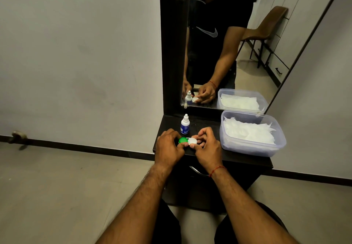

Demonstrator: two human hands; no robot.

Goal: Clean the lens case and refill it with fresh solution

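Note:
A small lens case point(187, 141) with one green cap and one white cap lies on the dark dresser top point(236, 157), both caps on. My left hand point(168, 149) grips the green-cap end with thumb and fingers. My right hand point(206, 148) pinches the white cap between thumb and fingertips. A small white solution bottle point(185, 124) with a blue label and its cap on stands upright just behind the case, untouched.
A clear plastic box point(253, 151) of white tissues sits on the right of the dresser top. A mirror point(238, 43) rises behind it. A metal drawer handle point(198, 171) is below the top's front edge. Grey wall is to the left, tiled floor below.

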